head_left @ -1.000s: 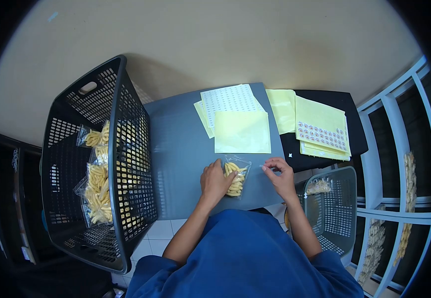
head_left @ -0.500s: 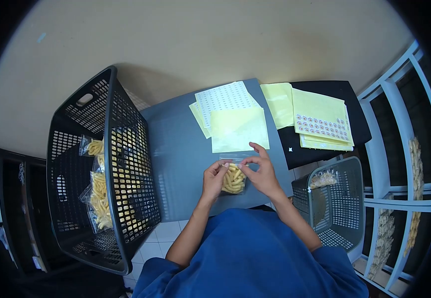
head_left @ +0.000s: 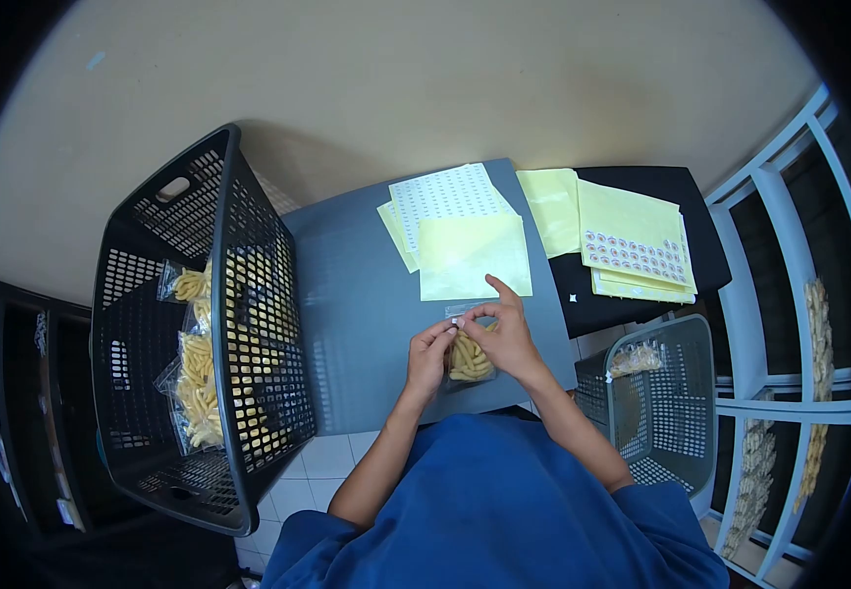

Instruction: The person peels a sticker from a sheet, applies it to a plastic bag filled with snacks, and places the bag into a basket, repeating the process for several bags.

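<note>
On the grey table (head_left: 347, 294) in front of me lies a clear plastic bag of yellow, finger-shaped snacks (head_left: 469, 361). My left hand (head_left: 427, 358) is at the bag's left side, thumb and forefinger pinched at its upper part. From the right, my right hand (head_left: 507, 339) meets it with thumb and forefinger together, its other fingers raised. A small white sticker (head_left: 458, 322) shows between the fingertips of both hands. My hands cover part of the bag's top. Just beyond is a blank yellow sheet (head_left: 475, 257), partly over a sheet with rows of small printed stickers (head_left: 442, 201).
A large dark crate (head_left: 224, 324) at left holds several snack bags (head_left: 200, 388). On a black surface (head_left: 705, 236) at right lie yellow sticker sheets (head_left: 632, 221). Below it stands a grey-green basket (head_left: 691, 412) with a bag (head_left: 637, 359) inside. White shelving (head_left: 769, 226) stands far right.
Both hands have drawn closer together over the top of the bag. The fingertips now meet at the small white sticker. The bag stays on the table.
</note>
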